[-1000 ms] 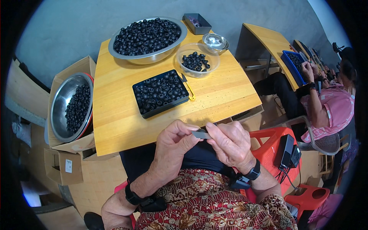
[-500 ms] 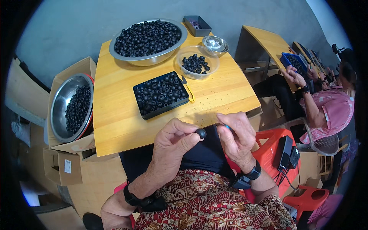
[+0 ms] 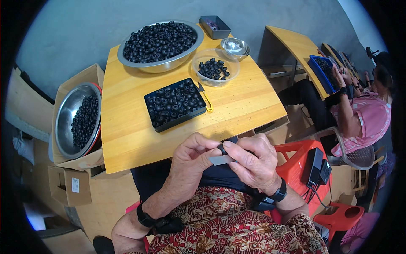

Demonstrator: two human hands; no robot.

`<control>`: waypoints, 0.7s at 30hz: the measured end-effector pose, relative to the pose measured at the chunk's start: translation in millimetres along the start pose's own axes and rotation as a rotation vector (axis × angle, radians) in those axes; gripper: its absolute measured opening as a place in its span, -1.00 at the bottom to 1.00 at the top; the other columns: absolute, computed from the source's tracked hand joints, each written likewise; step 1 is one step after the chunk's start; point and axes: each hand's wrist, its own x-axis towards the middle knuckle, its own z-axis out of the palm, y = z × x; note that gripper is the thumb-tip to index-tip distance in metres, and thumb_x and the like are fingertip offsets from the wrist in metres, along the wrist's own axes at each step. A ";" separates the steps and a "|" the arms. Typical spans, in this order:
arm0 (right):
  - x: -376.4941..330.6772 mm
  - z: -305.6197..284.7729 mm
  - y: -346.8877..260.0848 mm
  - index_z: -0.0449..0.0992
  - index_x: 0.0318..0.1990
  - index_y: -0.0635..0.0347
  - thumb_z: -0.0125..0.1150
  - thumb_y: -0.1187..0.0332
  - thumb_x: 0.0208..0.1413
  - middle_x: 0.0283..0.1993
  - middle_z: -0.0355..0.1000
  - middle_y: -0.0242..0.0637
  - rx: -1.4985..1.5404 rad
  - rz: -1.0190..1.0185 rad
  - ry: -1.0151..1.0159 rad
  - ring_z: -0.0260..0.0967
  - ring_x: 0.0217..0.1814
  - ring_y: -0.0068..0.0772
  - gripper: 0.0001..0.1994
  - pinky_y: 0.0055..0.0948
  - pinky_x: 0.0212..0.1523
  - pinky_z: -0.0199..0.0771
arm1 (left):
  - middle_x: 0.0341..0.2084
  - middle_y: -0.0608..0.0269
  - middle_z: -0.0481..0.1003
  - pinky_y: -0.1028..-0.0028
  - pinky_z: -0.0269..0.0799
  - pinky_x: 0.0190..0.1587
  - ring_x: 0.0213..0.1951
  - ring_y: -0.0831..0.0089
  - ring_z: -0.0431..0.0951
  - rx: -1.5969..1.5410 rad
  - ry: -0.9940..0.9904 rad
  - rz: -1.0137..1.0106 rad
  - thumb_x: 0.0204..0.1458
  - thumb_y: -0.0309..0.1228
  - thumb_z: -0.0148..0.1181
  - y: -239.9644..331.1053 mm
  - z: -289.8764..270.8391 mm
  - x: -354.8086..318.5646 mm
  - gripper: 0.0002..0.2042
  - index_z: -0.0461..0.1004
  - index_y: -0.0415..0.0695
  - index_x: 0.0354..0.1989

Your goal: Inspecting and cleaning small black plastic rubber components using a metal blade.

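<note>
In front of my chest, beyond the table's near edge, both hands are close together. My left hand [image 3: 188, 165] pinches a small black round piece [image 3: 220, 147] between thumb and fingertips. My right hand [image 3: 256, 161] is closed round a small knife [image 3: 221, 160]; its flat grey blade sticks out toward my left thumb, just below the round piece. The knife's handle is hidden by my fingers. Whether the blade touches the piece is unclear. On the table nearest my hands stands a black rectangular tray [image 3: 157, 127] full of similar black pieces with round openings.
The wooden table [image 3: 127, 144] also carries a large steel bowl [image 3: 122, 59] of black pieces, a clear plastic bowl [image 3: 234, 72], small metal bowls [image 3: 235, 45], a grey box [image 3: 227, 32] and a yellow-handled knife [image 3: 208, 101]. At left, another bowl [image 3: 63, 122] sits in a carton. A person [image 3: 368, 114] works at right.
My right hand has moved left to meet the left hand, and the blade now shows below the black piece. The co-worker's hands have shifted over a blue tray.
</note>
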 end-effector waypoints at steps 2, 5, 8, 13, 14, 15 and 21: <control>1.3 -1.7 -1.5 0.59 -0.10 0.16 0.41 0.50 -0.30 -0.37 0.38 -0.37 -0.012 -0.011 -0.008 0.31 -0.43 -0.41 -0.55 -0.47 -0.48 0.32 | -0.28 0.30 0.51 0.57 0.43 -0.07 -0.19 0.60 0.50 -0.011 0.008 -0.007 0.07 -0.61 0.17 -0.3 0.5 0.2 -0.87 0.44 -0.18 -0.21; 1.5 -2.7 -2.7 0.59 -0.11 0.18 0.40 0.52 -0.35 -0.37 0.38 -0.38 -0.033 -0.032 -0.007 0.32 -0.42 -0.42 -0.53 -0.48 -0.48 0.32 | -0.27 0.27 0.51 0.56 0.45 -0.08 -0.18 0.58 0.51 -0.035 -0.009 -0.014 0.06 -0.61 0.17 -0.3 1.0 0.3 -0.85 0.44 -0.19 -0.19; -0.6 -1.5 -0.9 0.59 -0.12 0.19 0.38 0.52 -0.38 -0.35 0.38 -0.39 -0.036 -0.041 0.026 0.33 -0.42 -0.41 -0.52 -0.47 -0.48 0.32 | -0.25 0.24 0.51 0.56 0.46 -0.10 -0.18 0.56 0.52 -0.077 -0.029 -0.048 0.07 -0.61 0.16 1.8 3.3 0.8 -0.83 0.42 -0.20 -0.16; -4.5 -4.8 0.8 0.57 -0.10 0.21 0.37 0.51 -0.32 -0.30 0.39 -0.34 -0.040 -0.033 0.007 0.32 -0.39 -0.39 -0.54 -0.47 -0.45 0.31 | -0.33 0.36 0.50 0.52 0.46 -0.10 -0.23 0.57 0.51 -0.105 0.032 -0.124 0.05 -0.55 0.21 2.0 5.7 0.6 -0.81 0.42 -0.16 -0.16; -4.5 -5.3 0.4 0.57 -0.10 0.21 0.37 0.51 -0.32 -0.30 0.39 -0.34 -0.040 -0.034 0.007 0.32 -0.39 -0.39 -0.54 -0.47 -0.45 0.31 | -0.33 0.37 0.50 0.51 0.45 -0.08 -0.23 0.57 0.51 -0.115 0.052 -0.132 0.05 -0.55 0.21 0.9 4.5 0.5 -0.81 0.42 -0.16 -0.16; -4.3 -5.9 0.0 0.56 -0.09 0.22 0.37 0.50 -0.30 -0.30 0.39 -0.33 -0.077 -0.022 -0.011 0.30 -0.40 -0.38 -0.54 -0.47 -0.44 0.31 | -0.33 0.37 0.50 0.51 0.45 -0.08 -0.23 0.57 0.51 -0.115 0.053 -0.131 0.05 -0.55 0.21 0.2 2.8 0.3 -0.81 0.42 -0.16 -0.16; -5.7 -1.4 6.7 0.56 -0.07 0.24 0.38 0.50 -0.26 -0.31 0.38 -0.31 -0.160 -0.038 -0.022 0.26 -0.44 -0.36 -0.55 -0.47 -0.46 0.31 | -0.33 0.37 0.50 0.48 0.42 -0.03 -0.19 0.54 0.51 -0.202 0.039 -0.163 0.06 -0.53 0.19 2.8 0.2 -1.1 -0.81 0.41 -0.15 -0.14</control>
